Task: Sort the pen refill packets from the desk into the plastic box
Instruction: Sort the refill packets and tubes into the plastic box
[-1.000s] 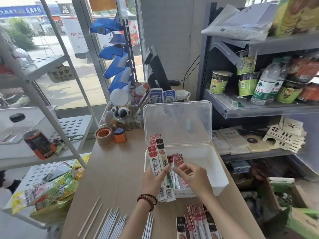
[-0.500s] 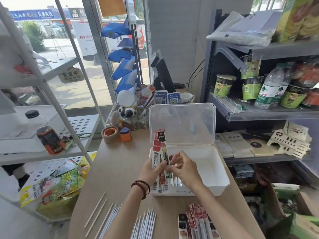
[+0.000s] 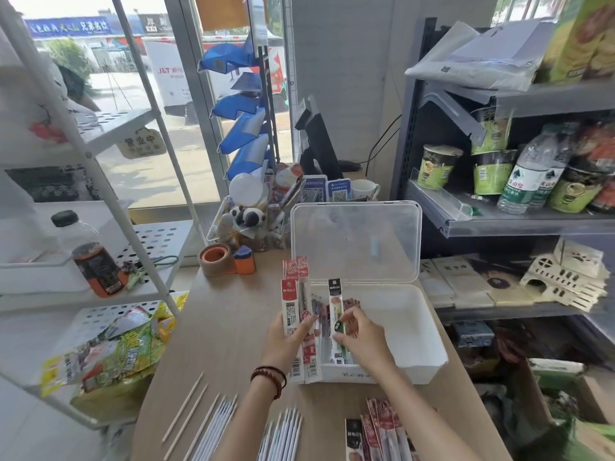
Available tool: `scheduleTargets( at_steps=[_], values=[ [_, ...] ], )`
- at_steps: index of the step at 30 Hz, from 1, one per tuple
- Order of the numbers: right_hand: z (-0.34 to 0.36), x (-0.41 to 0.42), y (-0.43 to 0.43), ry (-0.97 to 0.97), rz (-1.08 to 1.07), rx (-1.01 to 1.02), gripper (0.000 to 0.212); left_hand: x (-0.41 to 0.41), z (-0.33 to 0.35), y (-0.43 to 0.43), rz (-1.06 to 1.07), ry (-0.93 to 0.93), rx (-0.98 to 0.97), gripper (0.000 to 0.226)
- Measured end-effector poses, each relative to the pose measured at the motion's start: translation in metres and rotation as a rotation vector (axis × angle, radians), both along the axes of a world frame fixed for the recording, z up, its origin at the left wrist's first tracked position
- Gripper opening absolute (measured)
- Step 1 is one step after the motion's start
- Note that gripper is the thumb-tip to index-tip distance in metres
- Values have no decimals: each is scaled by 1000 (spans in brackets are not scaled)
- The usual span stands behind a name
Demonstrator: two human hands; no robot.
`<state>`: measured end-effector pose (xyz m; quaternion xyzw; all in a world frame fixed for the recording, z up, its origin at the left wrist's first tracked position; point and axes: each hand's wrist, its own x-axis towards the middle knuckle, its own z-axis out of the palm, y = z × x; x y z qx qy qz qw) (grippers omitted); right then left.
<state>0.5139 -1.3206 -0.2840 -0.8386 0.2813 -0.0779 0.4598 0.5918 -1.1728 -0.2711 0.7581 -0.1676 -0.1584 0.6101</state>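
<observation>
A white plastic box (image 3: 412,331) stands on the wooden desk with its clear lid (image 3: 356,241) tipped up behind it. My left hand (image 3: 286,341) grips a bunch of red-topped pen refill packets (image 3: 293,314) upright at the box's left edge. My right hand (image 3: 361,337) pinches a single black-topped refill packet (image 3: 335,301), held upright just inside the box. Other packets (image 3: 349,304) lie in the box behind it. More refill packets (image 3: 379,434) lie fanned on the desk near the front edge.
Loose white refill sticks (image 3: 216,424) lie on the desk at the front left. A tape roll (image 3: 214,259), a sharpener (image 3: 244,261) and a cluttered organiser (image 3: 246,221) stand behind. Shelves of goods flank the desk: a grey one (image 3: 519,224) to the right, a white rack (image 3: 100,247) to the left.
My right hand has drawn one black-topped packet away from the bunch in my left hand, to the right over the box. The bunch has risen a little.
</observation>
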Motion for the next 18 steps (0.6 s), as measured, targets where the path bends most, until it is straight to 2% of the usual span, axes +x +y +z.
scheduleTargets(
  at_steps=[2,8,12,18],
  values=[
    [-4,3,3,53,28,-25,26,-1,-1,-1,0,28,-20,22],
    [-7,6,3,182,58,-45,60,7,2,-1,-20,163,-8,23],
    [-8,7,4,216,39,-89,60,4,2,-2,-17,114,9,19],
    [-6,6,6,273,17,-160,62,5,-1,0,-6,153,3,24]
  ],
)
